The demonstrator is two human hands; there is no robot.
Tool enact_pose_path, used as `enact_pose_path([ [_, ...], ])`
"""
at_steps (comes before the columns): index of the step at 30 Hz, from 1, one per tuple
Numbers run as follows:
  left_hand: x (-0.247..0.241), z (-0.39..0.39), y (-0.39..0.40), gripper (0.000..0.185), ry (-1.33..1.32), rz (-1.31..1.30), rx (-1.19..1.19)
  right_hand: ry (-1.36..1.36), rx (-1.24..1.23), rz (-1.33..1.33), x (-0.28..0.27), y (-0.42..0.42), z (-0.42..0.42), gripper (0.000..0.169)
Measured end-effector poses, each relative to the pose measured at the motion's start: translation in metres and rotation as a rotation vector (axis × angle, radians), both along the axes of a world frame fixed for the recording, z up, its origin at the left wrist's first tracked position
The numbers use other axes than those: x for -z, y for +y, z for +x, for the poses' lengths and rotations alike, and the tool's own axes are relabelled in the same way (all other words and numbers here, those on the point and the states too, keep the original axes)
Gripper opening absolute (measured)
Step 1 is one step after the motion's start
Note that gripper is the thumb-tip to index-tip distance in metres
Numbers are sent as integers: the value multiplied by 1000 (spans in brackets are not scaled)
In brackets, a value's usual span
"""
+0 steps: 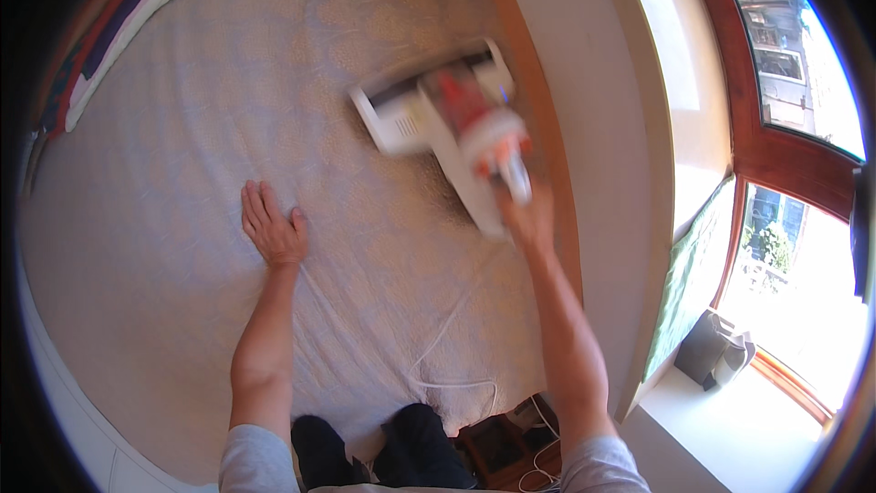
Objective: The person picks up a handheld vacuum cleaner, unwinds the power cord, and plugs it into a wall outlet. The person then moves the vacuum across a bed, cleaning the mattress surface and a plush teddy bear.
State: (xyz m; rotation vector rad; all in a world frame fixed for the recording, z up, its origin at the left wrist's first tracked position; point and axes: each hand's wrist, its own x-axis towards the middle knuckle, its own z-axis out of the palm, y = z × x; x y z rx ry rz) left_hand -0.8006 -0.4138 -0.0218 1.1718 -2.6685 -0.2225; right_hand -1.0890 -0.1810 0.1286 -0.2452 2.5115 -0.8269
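Observation:
A white handheld mattress vacuum cleaner [410, 124] with a red see-through dust cup lies over the right part of a beige patterned bed cover [328, 116]. Its rear handle is gripped by my right hand [530, 216], and both are blurred. My left hand [275, 226] rests flat on the cover to the left, palm down, with the thumb apart from the fingers and nothing held. A thin white cord [445, 329] runs over the cover between my arms, from near the cleaner's rear to the bed's near edge.
Folded bedding [130, 34] lies at the far left edge. A wooden bed edge [562, 171] borders a pale ledge [609, 150] on the right, beside red-brown framed windows. A grey box-like object [705, 349] stands on the white sill. More cord hangs by a brown cabinet [489, 445] near my knees.

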Motion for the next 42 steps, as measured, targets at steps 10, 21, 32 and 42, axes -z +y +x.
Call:
enact_pose_path([
  [10, -7, -4, -2, 78, -28, 80, -33, -75, 234, 183, -33, 284, 236, 9],
  [21, -9, 3, -5, 77, 3, 149, -31, 65, 40, -78, 20, -25, 9, 16],
  [32, -16, 0, -9, 77, -2, 243, -89, 76, -52, -211, 7, -278, -121, 14],
  [42, -19, 1, 1, 76, -5, 240, -85, 69, -104, -176, 16, -304, -140, 20],
])
